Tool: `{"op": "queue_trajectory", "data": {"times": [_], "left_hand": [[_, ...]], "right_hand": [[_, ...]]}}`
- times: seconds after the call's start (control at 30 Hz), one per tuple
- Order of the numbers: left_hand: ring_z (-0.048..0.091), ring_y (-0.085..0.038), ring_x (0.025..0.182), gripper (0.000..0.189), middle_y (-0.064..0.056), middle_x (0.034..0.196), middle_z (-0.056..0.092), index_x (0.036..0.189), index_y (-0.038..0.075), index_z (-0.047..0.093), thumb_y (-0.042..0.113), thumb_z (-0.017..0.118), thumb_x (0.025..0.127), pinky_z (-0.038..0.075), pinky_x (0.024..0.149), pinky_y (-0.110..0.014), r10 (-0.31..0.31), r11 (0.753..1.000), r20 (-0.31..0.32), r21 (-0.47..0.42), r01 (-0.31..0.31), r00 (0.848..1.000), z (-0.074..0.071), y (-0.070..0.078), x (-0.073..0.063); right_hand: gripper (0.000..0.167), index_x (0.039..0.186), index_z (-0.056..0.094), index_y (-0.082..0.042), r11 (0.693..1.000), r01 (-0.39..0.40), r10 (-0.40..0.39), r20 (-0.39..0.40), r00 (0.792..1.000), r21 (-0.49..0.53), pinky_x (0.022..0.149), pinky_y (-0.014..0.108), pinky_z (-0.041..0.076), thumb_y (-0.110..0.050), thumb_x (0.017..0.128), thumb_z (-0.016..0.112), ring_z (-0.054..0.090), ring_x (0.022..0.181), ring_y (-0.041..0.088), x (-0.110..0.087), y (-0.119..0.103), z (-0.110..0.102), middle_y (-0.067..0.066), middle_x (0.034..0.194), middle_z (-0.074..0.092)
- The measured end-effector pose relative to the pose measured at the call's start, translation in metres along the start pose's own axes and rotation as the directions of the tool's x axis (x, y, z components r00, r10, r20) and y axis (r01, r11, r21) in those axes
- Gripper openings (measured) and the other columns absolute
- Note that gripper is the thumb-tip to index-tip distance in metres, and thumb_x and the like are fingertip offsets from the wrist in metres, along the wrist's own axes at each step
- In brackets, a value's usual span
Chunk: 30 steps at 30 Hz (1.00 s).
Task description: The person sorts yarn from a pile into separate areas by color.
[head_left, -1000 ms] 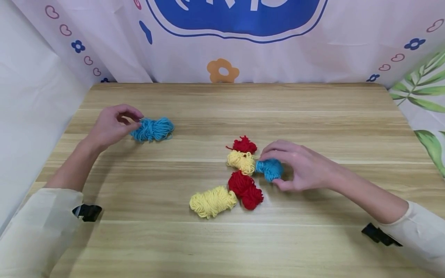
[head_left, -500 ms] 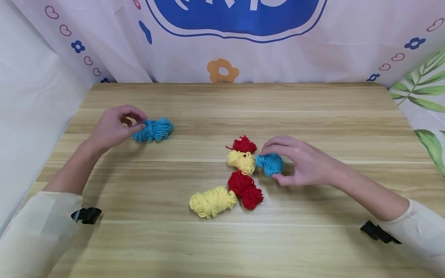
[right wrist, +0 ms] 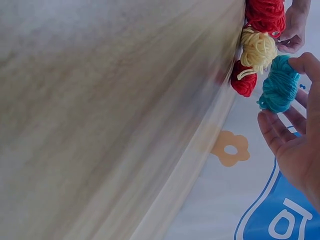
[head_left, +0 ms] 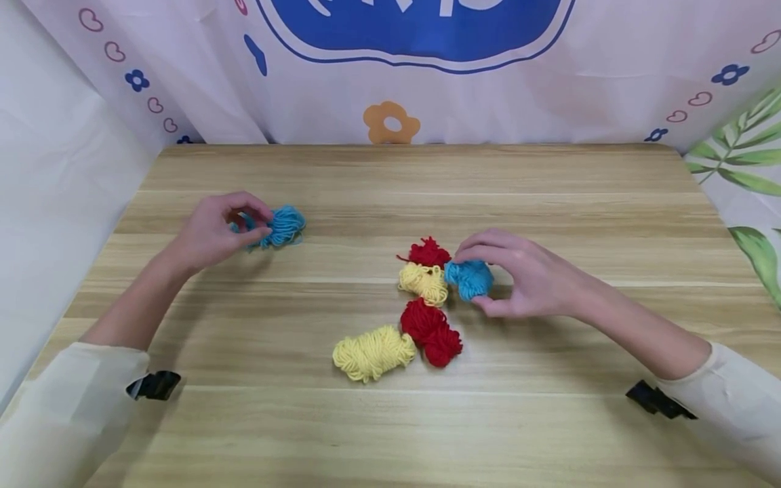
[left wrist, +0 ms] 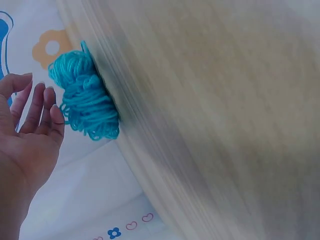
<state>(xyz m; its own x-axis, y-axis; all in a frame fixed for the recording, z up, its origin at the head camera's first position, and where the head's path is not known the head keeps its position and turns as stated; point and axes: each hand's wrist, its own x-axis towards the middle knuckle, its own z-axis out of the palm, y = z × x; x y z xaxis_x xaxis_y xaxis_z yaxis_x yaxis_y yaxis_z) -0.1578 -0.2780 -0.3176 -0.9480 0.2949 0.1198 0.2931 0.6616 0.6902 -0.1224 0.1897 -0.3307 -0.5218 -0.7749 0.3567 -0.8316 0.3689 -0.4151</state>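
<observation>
At the left of the table, my left hand (head_left: 215, 229) is over a blue yarn skein (head_left: 287, 226), its bent fingers overlapping the near end in the head view. The left wrist view shows the thumb and fingers spread beside that skein, holding nothing. My right hand (head_left: 529, 276) grips a second, smaller blue yarn skein (head_left: 471, 279) between thumb and fingertips. In the right wrist view this skein appears raised off the table. Just left of it lies a small yellow skein (head_left: 424, 283), touching a red skein (head_left: 429, 253) behind.
A larger red skein (head_left: 431, 333) lies in front of the small yellow one. Against its left side rests a large yellow skein (head_left: 373, 354). The wooden table (head_left: 256, 434) ends at a printed white curtain (head_left: 488, 108). Black clips hang at both sleeves.
My left hand has slid rightward over the left blue skein, which stays in place. My right hand has moved the other blue skein slightly away from me, close beside the small yellow one.
</observation>
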Motion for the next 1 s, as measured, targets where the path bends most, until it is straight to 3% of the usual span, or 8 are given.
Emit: {"op": "queue_trajectory", "data": {"times": [0.17, 0.37, 1.0], "left_hand": [[0.060, -0.008, 0.082, 0.014, -0.008, 0.095, 0.071, 0.104, 0.000, 0.073, -0.004, 0.075, 0.090, 0.047, 0.070, -0.018, 0.015, 1.000, 0.011, -0.004, -0.015, 1.000, 0.004, 0.002, -0.001], [0.059, -0.007, 0.081, 0.017, -0.012, 0.095, 0.071, 0.105, -0.002, 0.073, -0.005, 0.077, 0.089, 0.047, 0.068, -0.017, 0.070, 0.998, 0.027, -0.002, -0.070, 0.997, 0.006, 0.004, -0.002], [0.059, -0.005, 0.080, 0.017, -0.010, 0.095, 0.072, 0.101, 0.000, 0.074, -0.005, 0.080, 0.086, 0.049, 0.068, -0.016, 0.142, 0.990, 0.051, -0.006, -0.142, 0.989, 0.013, 0.010, -0.005]], "right_hand": [[0.052, 0.119, 0.071, -0.003, 1.000, -0.004, 0.005, -0.016, 1.000, 0.017, 0.089, 0.043, 0.060, -0.010, 0.072, 0.092, 0.066, 0.110, 0.025, 0.003, 0.001, 0.000, 0.010, 0.121, 0.068], [0.053, 0.119, 0.071, -0.003, 0.999, -0.017, 0.018, -0.023, 1.000, 0.033, 0.090, 0.043, 0.060, -0.009, 0.072, 0.092, 0.065, 0.111, 0.026, 0.006, 0.001, -0.001, 0.010, 0.122, 0.069], [0.053, 0.121, 0.071, -0.003, 0.998, -0.035, 0.036, -0.036, 0.999, 0.050, 0.091, 0.045, 0.060, -0.009, 0.072, 0.092, 0.066, 0.113, 0.025, 0.010, 0.003, -0.002, 0.009, 0.123, 0.069]]}}
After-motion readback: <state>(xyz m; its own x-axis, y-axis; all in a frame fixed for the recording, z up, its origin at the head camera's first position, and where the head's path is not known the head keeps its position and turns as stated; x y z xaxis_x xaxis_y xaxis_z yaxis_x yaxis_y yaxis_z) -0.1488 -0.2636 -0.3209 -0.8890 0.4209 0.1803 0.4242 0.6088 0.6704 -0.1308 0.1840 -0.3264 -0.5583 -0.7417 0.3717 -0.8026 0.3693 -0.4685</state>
